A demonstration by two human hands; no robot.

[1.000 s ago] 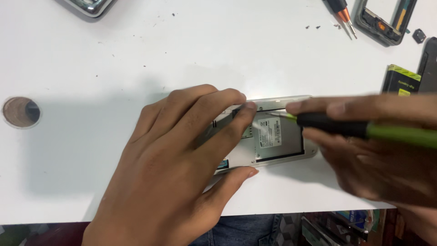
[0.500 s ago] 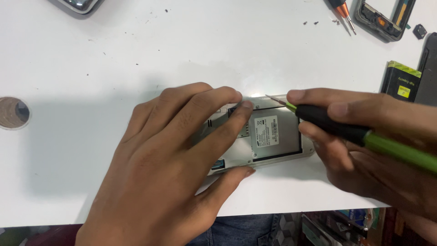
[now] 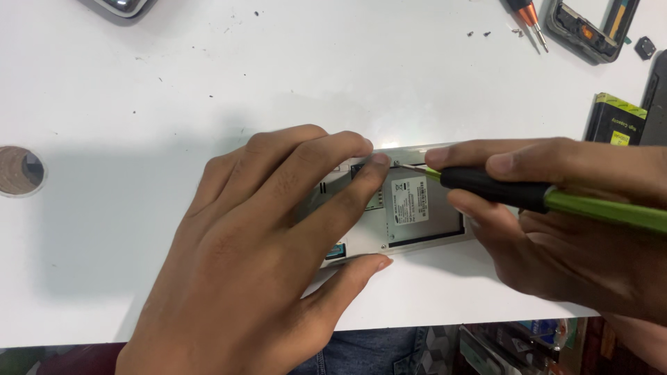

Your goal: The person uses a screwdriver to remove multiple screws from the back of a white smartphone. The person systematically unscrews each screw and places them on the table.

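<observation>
Head view, looking straight down: the left hand (image 3: 257,257) lies flat and spread over an opened phone (image 3: 410,208), fingers stretched across its back, fingertips (image 3: 379,161) pressing near the upper edge and the thumb hooked against the lower edge — pinning it to the white table (image 3: 208,83) rather than gripping it. The right hand (image 3: 570,222) is curled tight around a screwdriver (image 3: 528,196) with a black and green handle, forefinger laid along the shaft; the metal tip rests at the phone's upper edge, just beside the left fingertips. The phone sits near the table's front edge, its back cover off and a labelled grey compartment showing between the two hands.

Farther out — a battery (image 3: 615,119) at the right, another stripped phone frame (image 3: 590,24) and a small orange-handled screwdriver (image 3: 524,14) at the top right, a round hole (image 3: 21,170) at the left.
</observation>
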